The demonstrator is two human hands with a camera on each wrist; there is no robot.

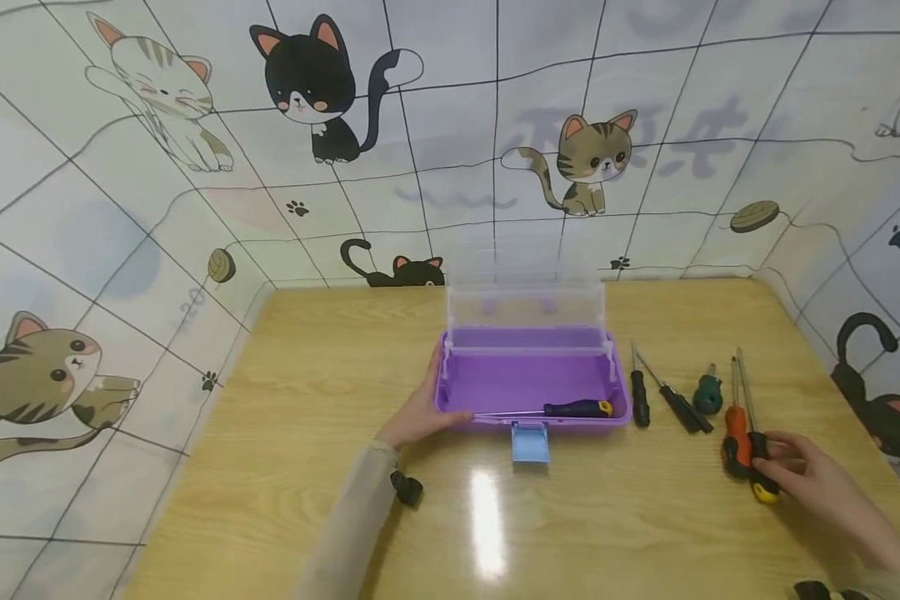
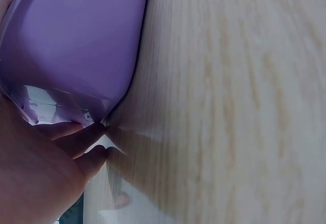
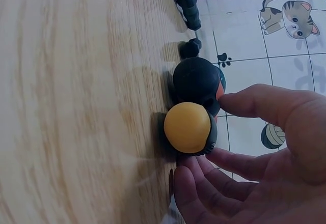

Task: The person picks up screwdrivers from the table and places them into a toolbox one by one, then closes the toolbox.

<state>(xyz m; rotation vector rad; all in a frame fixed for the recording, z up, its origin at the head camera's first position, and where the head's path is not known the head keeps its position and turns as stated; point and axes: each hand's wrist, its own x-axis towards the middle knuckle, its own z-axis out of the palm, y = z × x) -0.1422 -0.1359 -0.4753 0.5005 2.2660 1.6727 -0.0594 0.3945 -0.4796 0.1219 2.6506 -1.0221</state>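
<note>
A purple toolbox (image 1: 525,375) stands with its clear lid (image 1: 525,312) raised at the back and a light blue latch (image 1: 530,446) hanging in front. My left hand (image 1: 420,412) grips its left end, thumb along the front rim and fingers against the side wall (image 2: 76,35). Inside, along the front, lies a screwdriver (image 1: 579,408) with a dark handle and yellow end. Over on the right, my right hand (image 1: 817,475) pinches the handle of a black-and-yellow screwdriver (image 1: 758,447); its yellow end (image 3: 187,127) faces the right wrist camera. Right beside it lies an orange-and-black screwdriver (image 1: 736,442).
Between the toolbox and my right hand lie a slim black screwdriver (image 1: 640,400), dark slender tools (image 1: 682,408) side by side and a green stubby screwdriver (image 1: 708,394). Cat-patterned walls (image 1: 457,125) enclose the wooden table (image 1: 330,358) at the back and sides.
</note>
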